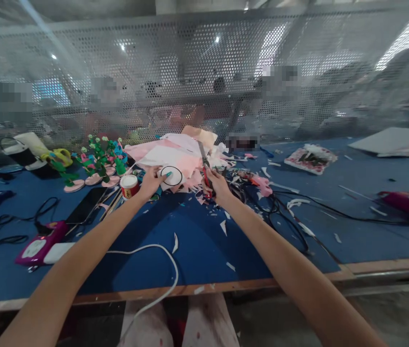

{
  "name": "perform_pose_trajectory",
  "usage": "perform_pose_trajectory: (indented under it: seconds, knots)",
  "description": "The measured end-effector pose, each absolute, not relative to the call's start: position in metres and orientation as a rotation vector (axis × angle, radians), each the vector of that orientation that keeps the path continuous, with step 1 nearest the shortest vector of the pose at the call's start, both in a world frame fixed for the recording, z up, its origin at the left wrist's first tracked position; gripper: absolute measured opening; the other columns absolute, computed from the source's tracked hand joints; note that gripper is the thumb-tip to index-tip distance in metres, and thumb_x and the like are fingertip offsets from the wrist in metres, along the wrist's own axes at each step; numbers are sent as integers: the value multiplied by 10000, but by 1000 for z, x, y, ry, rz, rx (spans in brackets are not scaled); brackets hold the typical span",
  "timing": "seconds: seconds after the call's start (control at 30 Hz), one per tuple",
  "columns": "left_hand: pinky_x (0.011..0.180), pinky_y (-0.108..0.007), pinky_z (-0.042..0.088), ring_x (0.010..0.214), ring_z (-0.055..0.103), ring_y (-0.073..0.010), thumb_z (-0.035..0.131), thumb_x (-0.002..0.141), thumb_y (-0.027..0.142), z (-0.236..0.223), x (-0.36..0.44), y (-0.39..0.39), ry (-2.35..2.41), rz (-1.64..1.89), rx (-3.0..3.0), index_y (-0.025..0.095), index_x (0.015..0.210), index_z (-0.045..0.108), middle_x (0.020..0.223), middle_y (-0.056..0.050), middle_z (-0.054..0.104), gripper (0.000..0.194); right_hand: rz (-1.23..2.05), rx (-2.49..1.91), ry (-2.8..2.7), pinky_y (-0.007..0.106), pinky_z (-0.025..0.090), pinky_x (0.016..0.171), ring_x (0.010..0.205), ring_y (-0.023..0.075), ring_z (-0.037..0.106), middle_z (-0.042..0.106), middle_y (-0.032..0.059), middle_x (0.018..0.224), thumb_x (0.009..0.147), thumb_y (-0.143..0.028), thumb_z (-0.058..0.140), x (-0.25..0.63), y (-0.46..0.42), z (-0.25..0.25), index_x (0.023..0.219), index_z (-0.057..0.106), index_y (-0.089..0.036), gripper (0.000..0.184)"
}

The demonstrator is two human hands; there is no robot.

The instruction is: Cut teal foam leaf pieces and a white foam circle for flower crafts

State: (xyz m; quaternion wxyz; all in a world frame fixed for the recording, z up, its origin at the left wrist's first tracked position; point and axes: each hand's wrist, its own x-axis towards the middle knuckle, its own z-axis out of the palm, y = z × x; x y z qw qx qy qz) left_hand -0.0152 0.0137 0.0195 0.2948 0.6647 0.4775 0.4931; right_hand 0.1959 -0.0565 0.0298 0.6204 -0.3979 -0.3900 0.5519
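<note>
My left hand (152,181) pinches a white piece with a round black outline (174,179), its thumb lying on the face of it. In my right hand (219,186) is a pair of scissors (203,156) with red handles; the blades point away from me, and I cannot tell how far apart they are. Behind both hands lies a heap of pink, white and peach sheets (175,152). Small cut scraps are scattered under and around the scissors. A red and white tub (129,186) stands just left of my left hand.
Green plant-like figures on pink round bases (102,166) stand at the left. A purple power strip (41,243), a dark phone-like slab (86,205) and a white cable (164,250) lie nearer. Black cords (320,207) cross the right side. A perforated metal screen (197,72) closes the back.
</note>
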Motion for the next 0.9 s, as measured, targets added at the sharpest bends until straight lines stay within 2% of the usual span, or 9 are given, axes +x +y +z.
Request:
perform_pose_trajectory:
  seconds: [0.1,0.23,0.33,0.43,0.53,0.63,0.9]
  knots:
    - [808,-338,485,865,598,-183,645,723,260,18,-12,8,1273,1368,1816,127,1082,542,1013,-96,630,397,1317,-871,-931,158,221,273,254,38,310,499,-102,418,714,-401,667,194,-56,26,919,470,-187,356]
    - [919,-354,454,1006,562,-185,553,794,217,7,-8,-2,1191,1526,1933,151,1107,539,1116,-87,601,320,1335,-865,-1001,165,279,265,286,68,423,562,-78,479,685,-408,689,190,-59,22,936,458,-197,401]
    - [878,-383,494,970,576,-191,552,801,228,-3,-6,-3,1134,1536,1906,168,1145,524,1116,-81,589,350,1416,-835,-1079,168,257,239,255,54,384,609,-64,546,709,-370,667,186,-66,23,988,460,-205,385]
    - [815,-383,532,951,589,-205,621,753,246,-8,-5,-1,1093,1538,1871,174,1143,525,1119,-81,580,407,1471,-802,-1135,167,236,229,237,36,345,639,-55,623,742,-313,632,180,-73,24,1124,447,-213,436]
    - [911,-394,491,1076,550,-235,708,650,191,-7,-5,2,1058,1510,1918,148,1143,517,1173,-100,568,531,1479,-766,-1166,160,228,225,239,35,348,628,-64,628,757,-283,612,175,-78,21,1244,400,-229,534]
    - [1011,-404,412,1166,500,-245,746,585,164,-7,-6,3,1034,1496,1955,130,1178,485,1233,-122,542,648,1484,-741,-1166,153,237,223,240,35,335,594,-78,588,769,-275,595,172,-81,14,1286,373,-233,564]
    - [923,-381,471,1152,497,-244,722,638,244,-6,-9,-4,973,1585,1860,172,1175,443,1256,-114,489,610,1557,-734,-1105,127,218,225,246,26,270,474,-110,497,789,-247,569,173,-82,7,1269,373,-218,519]
